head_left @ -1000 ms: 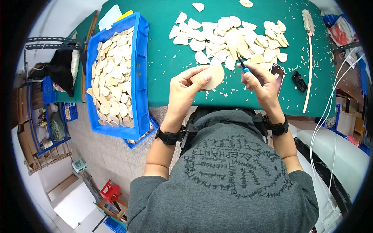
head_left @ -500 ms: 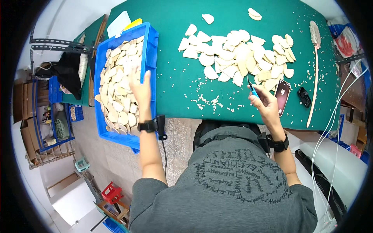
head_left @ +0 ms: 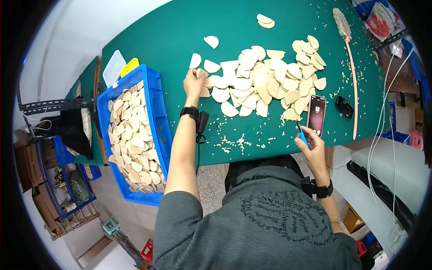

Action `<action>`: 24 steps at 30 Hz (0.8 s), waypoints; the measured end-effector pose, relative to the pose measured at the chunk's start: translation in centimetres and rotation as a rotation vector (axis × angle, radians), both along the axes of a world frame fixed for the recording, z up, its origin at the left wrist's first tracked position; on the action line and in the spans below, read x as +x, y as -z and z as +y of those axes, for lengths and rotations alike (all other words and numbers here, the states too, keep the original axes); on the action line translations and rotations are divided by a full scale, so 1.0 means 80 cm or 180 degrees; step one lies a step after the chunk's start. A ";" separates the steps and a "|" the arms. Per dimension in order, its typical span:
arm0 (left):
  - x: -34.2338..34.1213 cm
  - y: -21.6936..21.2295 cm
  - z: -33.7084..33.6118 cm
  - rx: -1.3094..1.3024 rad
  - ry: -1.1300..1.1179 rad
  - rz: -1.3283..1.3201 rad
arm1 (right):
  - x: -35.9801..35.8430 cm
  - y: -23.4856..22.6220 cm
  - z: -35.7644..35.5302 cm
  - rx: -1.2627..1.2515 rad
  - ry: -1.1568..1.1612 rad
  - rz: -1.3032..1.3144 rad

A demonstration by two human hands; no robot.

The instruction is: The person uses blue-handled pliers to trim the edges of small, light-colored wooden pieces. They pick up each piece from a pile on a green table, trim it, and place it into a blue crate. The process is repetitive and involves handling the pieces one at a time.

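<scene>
My left hand (head_left: pixel 194 84) is at the left end of a spread pile of pale, flat half-round pieces (head_left: pixel 261 81). Its fingers are closed on one pale piece (head_left: pixel 201 72), partly hidden by the hand. In front of the pile, near the table's front edge, my right hand (head_left: pixel 312 146) grips a slim blue-handled tool (head_left: pixel 303 136) with a thin dark tip pointing away from me. Left of the pile, a blue plastic crate (head_left: pixel 155 96) holds many similar pieces.
Beside my right hand lie a phone (head_left: pixel 316 114) and a small black object (head_left: pixel 344 107). A pink-handled duster (head_left: pixel 351 72) lies farther right. Small pale scraps (head_left: pixel 238 143) litter the green table (head_left: pixel 180 27). White cables (head_left: pixel 380 121) hang at the right.
My left hand has moved from over the crate to the pile's left end and closed on a piece. The right hand still holds its tool near the front edge. The view has shifted.
</scene>
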State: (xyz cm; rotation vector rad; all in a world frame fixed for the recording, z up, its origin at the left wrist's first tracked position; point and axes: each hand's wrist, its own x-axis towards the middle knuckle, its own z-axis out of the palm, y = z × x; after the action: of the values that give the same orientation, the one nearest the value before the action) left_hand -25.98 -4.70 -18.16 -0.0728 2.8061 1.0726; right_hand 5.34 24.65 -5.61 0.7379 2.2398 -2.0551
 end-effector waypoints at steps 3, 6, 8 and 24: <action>0.067 -0.056 0.027 0.2688 -0.0126 -0.0761 | -0.023 -0.007 -0.007 0.0092 -0.0187 0.0182; 0.147 -0.143 0.046 0.3622 -0.0152 -0.1495 | -0.052 -0.029 -0.023 0.0285 -0.0537 0.0424; 0.189 -0.172 0.051 0.3941 -0.0085 -0.1529 | -0.070 -0.043 -0.035 0.0736 -0.0816 0.0880; 0.297 -0.237 0.057 0.3588 -0.0088 -0.0562 | -0.071 -0.083 -0.058 0.1334 -0.1678 0.1772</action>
State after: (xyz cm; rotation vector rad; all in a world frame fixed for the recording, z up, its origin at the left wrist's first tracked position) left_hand -2.22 -0.12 0.79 -0.0743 1.6954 2.2941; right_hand -0.36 20.03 1.06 -0.4753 2.7713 -1.6804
